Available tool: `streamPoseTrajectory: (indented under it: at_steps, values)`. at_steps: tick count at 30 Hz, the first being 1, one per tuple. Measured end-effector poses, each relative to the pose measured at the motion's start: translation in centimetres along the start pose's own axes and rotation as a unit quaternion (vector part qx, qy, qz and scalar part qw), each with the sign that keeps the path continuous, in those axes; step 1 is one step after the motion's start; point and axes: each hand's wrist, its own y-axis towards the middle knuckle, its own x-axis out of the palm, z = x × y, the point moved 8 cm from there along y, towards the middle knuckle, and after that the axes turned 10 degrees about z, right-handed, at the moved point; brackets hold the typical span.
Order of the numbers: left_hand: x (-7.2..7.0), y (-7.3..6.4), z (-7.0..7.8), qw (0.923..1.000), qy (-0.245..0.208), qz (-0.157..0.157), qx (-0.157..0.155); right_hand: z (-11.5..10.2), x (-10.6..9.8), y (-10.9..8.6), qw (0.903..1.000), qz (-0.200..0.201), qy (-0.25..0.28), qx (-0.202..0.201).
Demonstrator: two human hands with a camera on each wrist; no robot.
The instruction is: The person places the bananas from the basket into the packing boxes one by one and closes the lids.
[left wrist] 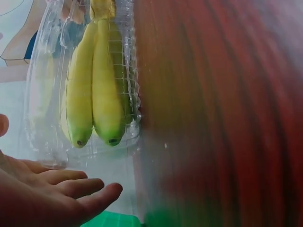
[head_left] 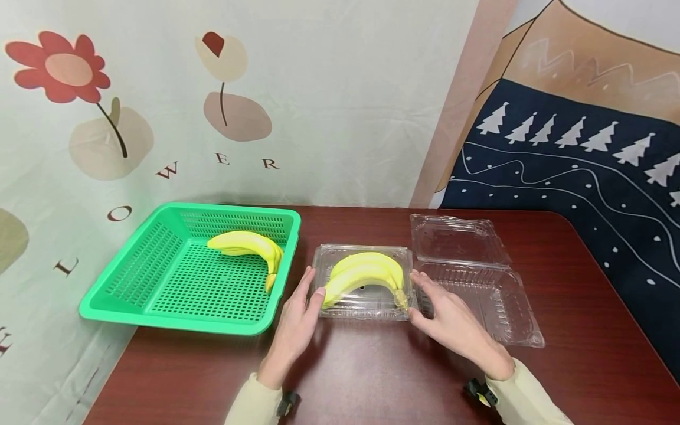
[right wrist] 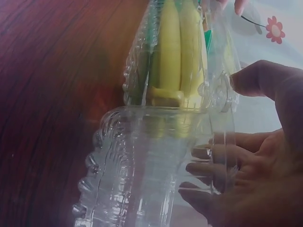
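A clear plastic clamshell box point(head_left: 366, 313) lies on the table with its lid down over a bunch of yellow bananas point(head_left: 366, 270). My left hand point(head_left: 296, 323) is at the box's left side, thumb by the front left corner and fingers extended. On the opposite side, my right hand point(head_left: 451, 321) has its fingertips right at the box's edge. In the left wrist view, the green-tipped ends of the bananas point(left wrist: 108, 109) show through the plastic above the straight fingers point(left wrist: 75, 187). The right wrist view has the thumb point(right wrist: 255, 80) against the lid's edge.
To the left stands a green perforated basket point(head_left: 175, 326), with another banana bunch point(head_left: 249, 243) inside. A second clear clamshell box point(head_left: 496, 301) sits on the right, its lid point(head_left: 459, 239) folded back. Behind the dark red table point(head_left: 361, 372) hangs a printed cloth point(head_left: 340, 106).
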Motion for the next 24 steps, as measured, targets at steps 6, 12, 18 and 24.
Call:
streamPoseTrajectory:
  at_steps: [6, 12, 18, 24]
  values:
    - [-0.1, 0.1, -0.4, 0.9996, 0.014, -0.024, 0.003, 0.1, 0.3, 0.0, 0.9999, -0.015, -0.005, -0.006]
    - [-0.2, 0.2, -0.8, 0.9989, 0.028, -0.036, -0.004, 0.6, 0.3, -0.4, 0.9992, -0.035, -0.015, -0.013]
    - [-0.2, 0.2, -1.1, 0.9975, 0.046, -0.053, 0.0, 1.3, 0.2, -1.2, 0.9962, -0.072, -0.037, -0.031]
    - [-0.3, 0.2, -1.4, 0.997, 0.043, -0.064, -0.004, 1.5, 0.0, -1.7, 0.9925, -0.081, -0.054, -0.074]
